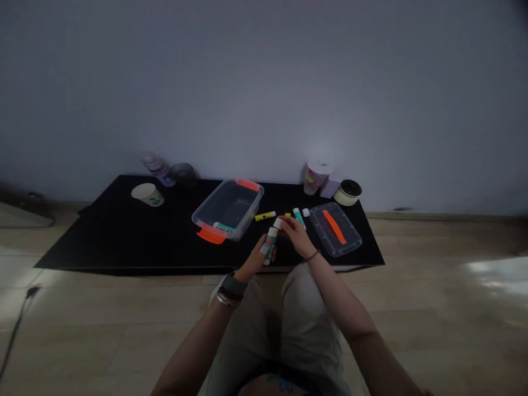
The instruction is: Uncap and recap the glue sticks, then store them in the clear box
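My left hand [256, 258] is wrapped round a green and white glue stick [270, 246], held tilted over the table's front edge. My right hand [295, 235] pinches a white cap [278, 223] right at the top of that stick; whether cap and stick touch I cannot make out. Just beyond my hands lie a yellow glue stick [264, 216] and another green glue stick [299, 217], with a loose white cap [306, 212] beside it. Left of them stands a clear plastic box [206, 204] with orange clips, a green glue stick [224, 227] inside it.
The clear lid [350, 236] with an orange handle lies at the right of the black table [107, 236]. Along the back stand a patterned cup [315, 179], a round tin [347, 193], a bottle [159, 169] and a dark cup [184, 175]. A paper cup [149, 195] stands at left.
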The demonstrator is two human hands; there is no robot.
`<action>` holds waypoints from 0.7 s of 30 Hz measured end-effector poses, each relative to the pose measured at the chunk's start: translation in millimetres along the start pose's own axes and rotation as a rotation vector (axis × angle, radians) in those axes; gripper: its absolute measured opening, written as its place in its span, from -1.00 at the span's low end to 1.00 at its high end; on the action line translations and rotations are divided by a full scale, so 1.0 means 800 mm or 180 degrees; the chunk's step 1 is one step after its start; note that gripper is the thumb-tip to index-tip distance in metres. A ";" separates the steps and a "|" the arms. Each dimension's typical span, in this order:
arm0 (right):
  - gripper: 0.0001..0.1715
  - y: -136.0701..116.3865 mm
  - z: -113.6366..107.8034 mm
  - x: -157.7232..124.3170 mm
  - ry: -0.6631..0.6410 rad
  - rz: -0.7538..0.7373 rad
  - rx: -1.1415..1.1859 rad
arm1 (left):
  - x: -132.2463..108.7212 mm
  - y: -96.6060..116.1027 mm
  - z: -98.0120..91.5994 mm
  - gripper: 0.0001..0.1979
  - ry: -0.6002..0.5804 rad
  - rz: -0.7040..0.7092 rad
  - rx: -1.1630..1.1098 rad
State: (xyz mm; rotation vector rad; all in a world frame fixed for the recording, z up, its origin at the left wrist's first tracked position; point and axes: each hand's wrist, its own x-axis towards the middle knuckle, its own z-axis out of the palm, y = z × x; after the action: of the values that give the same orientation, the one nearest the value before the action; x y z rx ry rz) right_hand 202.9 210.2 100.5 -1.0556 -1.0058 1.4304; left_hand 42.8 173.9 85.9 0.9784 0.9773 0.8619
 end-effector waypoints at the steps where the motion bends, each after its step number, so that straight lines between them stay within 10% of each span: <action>1: -0.44 -0.002 -0.003 0.000 0.0022 -0.0018 -0.0047 | -0.001 0.003 0.000 -0.32 0.0036 -0.0001 0.0008; 21: -0.64 -0.051 -0.009 -0.006 -0.0890 -0.0627 -0.2052 | -0.017 0.024 0.002 -0.40 -0.0283 0.0032 0.0505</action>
State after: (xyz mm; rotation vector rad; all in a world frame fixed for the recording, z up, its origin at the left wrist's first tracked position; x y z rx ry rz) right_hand 220.2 209.6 138.0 -1.1772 -1.7994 1.1287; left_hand 36.8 167.2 107.8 1.1483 0.9760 0.7509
